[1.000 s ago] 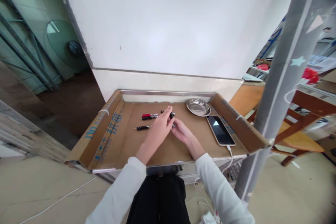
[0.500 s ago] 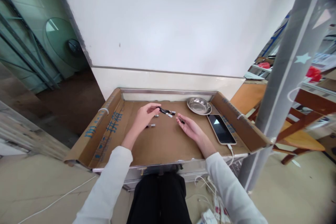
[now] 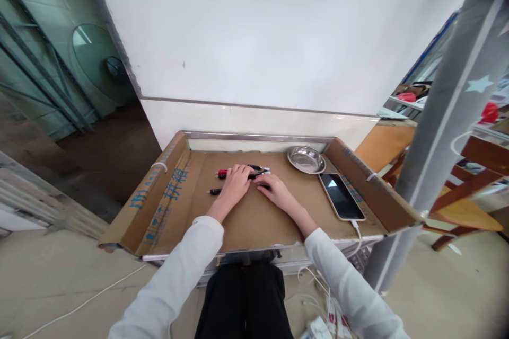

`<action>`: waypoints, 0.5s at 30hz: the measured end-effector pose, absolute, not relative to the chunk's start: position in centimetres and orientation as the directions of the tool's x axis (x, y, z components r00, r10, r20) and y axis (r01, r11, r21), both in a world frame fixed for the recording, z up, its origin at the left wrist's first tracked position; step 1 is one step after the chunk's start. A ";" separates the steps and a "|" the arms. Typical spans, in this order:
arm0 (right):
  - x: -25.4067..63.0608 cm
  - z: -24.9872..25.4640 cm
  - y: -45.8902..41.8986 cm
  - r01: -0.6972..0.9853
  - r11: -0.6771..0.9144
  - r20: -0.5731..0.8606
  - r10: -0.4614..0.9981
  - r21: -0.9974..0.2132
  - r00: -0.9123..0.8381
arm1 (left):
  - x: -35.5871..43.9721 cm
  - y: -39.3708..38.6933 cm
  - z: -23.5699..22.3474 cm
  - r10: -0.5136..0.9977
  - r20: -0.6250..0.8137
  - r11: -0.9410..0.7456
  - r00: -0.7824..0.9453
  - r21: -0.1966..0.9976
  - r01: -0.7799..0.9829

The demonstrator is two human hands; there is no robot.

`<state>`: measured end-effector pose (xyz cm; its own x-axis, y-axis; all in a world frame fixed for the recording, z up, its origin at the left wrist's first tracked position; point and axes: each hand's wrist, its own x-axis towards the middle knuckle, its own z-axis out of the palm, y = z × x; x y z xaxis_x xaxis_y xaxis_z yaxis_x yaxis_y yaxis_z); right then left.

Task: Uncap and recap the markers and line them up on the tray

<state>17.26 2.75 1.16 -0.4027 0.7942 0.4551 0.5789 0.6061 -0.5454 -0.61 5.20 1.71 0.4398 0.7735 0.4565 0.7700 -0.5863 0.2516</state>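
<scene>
Several pens lie on the cardboard of the tray. My left hand (image 3: 237, 181) bends over them, fingertips down on a black pen (image 3: 257, 175). Under the same hand runs a red pen (image 3: 221, 174), mostly covered. Another black pen (image 3: 215, 191) sticks out to the left, below the palm. Just behind the fingers lies one more black pen (image 3: 256, 167) with a pale end. My right hand (image 3: 275, 190) is close beside the left fingertips, its fingers curled round a small black piece (image 3: 265, 186) whose kind I cannot make out.
A round steel dish (image 3: 306, 160) stands at the back right of the cardboard-lined tray (image 3: 191, 228). In front of it lies a phone (image 3: 342, 197) with a white cable (image 3: 358, 233) plugged in. Folded cardboard walls rise on both sides. A grey pole (image 3: 441, 116) stands at right.
My left hand has come down from holding black pens in the air, and now rests over the pens on the cardboard. My right hand has moved left, close to it. The view shifted slightly.
</scene>
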 end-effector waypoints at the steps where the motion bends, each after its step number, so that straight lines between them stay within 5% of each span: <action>1: 17.7 1.1 2.7 0.628 0.594 0.465 0.799 -0.503 -0.383 | -0.9 5.0 1.8 0.771 0.457 -0.590 0.444 0.248 0.768; 5: 19.3 0.9 2.5 0.794 0.467 0.423 0.856 -0.389 -0.296 | -0.9 4.3 2.1 0.756 0.474 -0.601 0.451 0.232 0.765; 15: 19.1 1.3 4.1 0.896 0.351 0.347 0.904 -0.273 -0.248 | 1.0 5.9 2.0 0.722 0.466 -0.596 0.512 0.042 0.802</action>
